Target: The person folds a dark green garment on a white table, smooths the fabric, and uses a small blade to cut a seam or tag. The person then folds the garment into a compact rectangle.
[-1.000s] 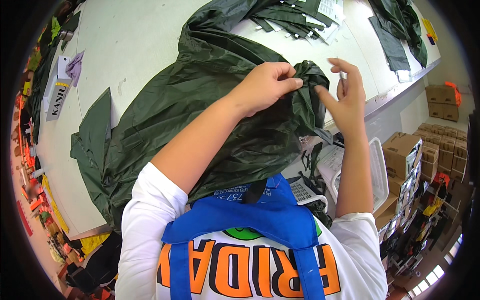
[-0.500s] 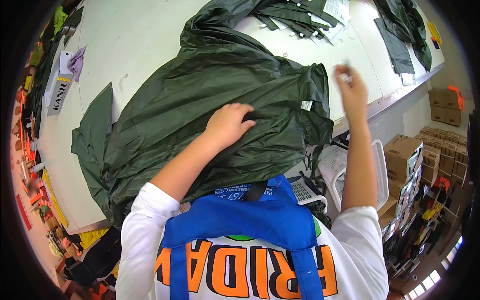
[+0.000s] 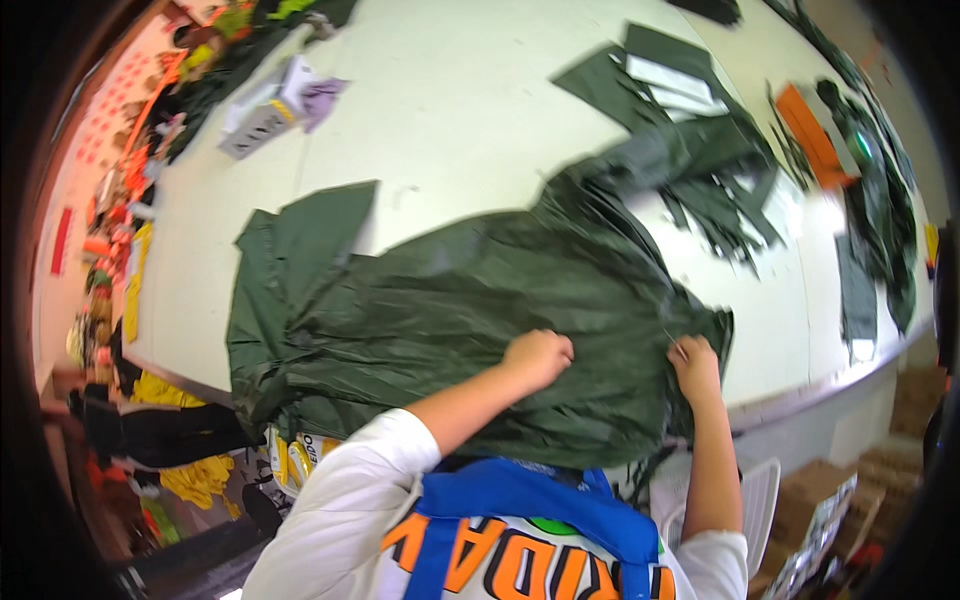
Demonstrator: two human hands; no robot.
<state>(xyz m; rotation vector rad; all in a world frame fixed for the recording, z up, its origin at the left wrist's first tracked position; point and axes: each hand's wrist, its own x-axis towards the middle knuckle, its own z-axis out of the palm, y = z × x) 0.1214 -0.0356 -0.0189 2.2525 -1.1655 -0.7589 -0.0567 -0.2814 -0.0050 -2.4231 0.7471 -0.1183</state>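
Observation:
A dark green garment of thin, slightly shiny fabric (image 3: 440,320) lies spread and creased over the near part of the table. My left hand (image 3: 538,360) rests on its middle with the fingers curled in, and seems to grip a bit of the fabric. Toward the garment's right end, my right hand (image 3: 697,368) is closed in a pinch. A thin, light sliver shows at its fingertips, too small and blurred to name. The fabric under both hands is partly hidden.
The white table (image 3: 450,130) bears flat green pieces with white paper (image 3: 675,80), dark strips (image 3: 725,225), an orange box (image 3: 815,135), and a white-and-grey box (image 3: 265,115) with purple cloth (image 3: 322,100). Cardboard boxes (image 3: 820,520) and a white basket (image 3: 765,510) stand beyond the table's right edge.
My right hand has come down from the air beside the garment onto its right end. My left hand has gone from lying spread to curled. The view has swung, showing more table.

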